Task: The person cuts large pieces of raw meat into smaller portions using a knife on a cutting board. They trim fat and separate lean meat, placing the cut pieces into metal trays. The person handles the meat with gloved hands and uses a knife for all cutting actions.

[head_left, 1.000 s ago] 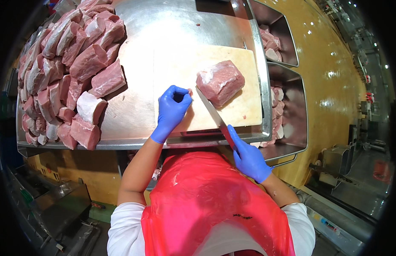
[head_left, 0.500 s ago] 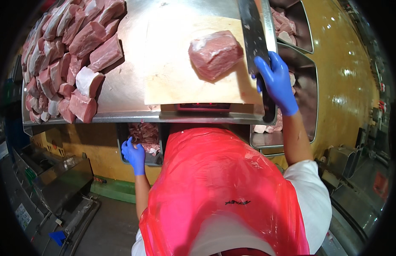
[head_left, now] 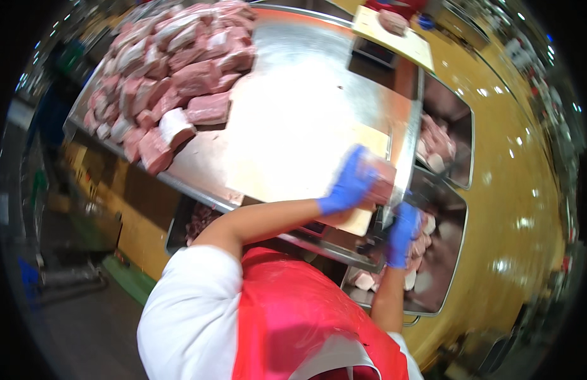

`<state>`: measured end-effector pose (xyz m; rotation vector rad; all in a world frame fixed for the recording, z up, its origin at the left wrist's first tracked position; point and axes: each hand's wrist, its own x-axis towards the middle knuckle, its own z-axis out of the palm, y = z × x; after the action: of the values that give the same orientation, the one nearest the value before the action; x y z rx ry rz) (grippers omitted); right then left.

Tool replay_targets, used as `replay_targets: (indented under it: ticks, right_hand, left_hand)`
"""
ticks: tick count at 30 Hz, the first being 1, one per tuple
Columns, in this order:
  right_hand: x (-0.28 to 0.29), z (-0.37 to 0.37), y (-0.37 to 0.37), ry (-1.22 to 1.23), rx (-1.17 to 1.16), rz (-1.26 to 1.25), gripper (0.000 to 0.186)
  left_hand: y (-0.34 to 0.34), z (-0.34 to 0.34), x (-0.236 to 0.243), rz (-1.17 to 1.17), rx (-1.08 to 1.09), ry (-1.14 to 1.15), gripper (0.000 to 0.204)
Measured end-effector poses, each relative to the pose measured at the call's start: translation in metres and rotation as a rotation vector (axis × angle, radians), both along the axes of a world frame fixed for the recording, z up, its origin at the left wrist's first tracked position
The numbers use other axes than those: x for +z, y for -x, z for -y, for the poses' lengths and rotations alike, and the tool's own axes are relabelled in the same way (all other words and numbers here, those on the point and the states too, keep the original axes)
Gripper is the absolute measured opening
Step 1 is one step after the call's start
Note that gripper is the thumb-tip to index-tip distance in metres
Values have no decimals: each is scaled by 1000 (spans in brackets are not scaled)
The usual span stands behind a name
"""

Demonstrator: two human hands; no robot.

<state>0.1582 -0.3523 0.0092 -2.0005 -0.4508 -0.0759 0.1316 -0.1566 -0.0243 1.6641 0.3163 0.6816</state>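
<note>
Motion blurs my gloved hands. My left hand (head_left: 347, 180) is on the pink meat block (head_left: 381, 180) at the right of the cream cutting board (head_left: 369, 138), fingers wrapped against it. Just right of it, my right hand (head_left: 402, 231) grips a dark knife (head_left: 379, 240), whose outline is smeared, beside the steel table's edge. A large pile of pink and white meat pieces (head_left: 198, 79) covers the left of the steel table (head_left: 293, 50); glare washes out much of the middle.
Steel bins (head_left: 451, 285) with meat line the table's right side, and another (head_left: 178, 228) sits below its front left. A second cream board (head_left: 410, 47) with meat on it stands at the back right, near something red. A yellow floor (head_left: 508, 209) surrounds the bins.
The view has swung, tilting the table. My left hand has left the lower bin for the meat block. My right hand, with the knife, is now lower in the picture.
</note>
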Motion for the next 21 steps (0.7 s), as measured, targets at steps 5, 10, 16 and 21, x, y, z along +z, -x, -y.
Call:
replay_targets:
  ticks: [5, 10, 16, 21]
  right_hand:
    - [51, 104, -2, -576, -476, -188, 31]
    - [48, 55, 56, -385, -207, -619, 24]
    - [46, -106, 82, -293, 65, -897, 20]
    - [58, -137, 89, -233, 150, -899, 20]
  left_hand:
    - [42, -13, 77, 50, -703, -131, 38]
    - [131, -285, 25, -208, 92, -621, 46]
    - [133, -504, -20, -477, -65, -1147, 86]
    - [110, -546, -25, -653, -126, -38, 73]
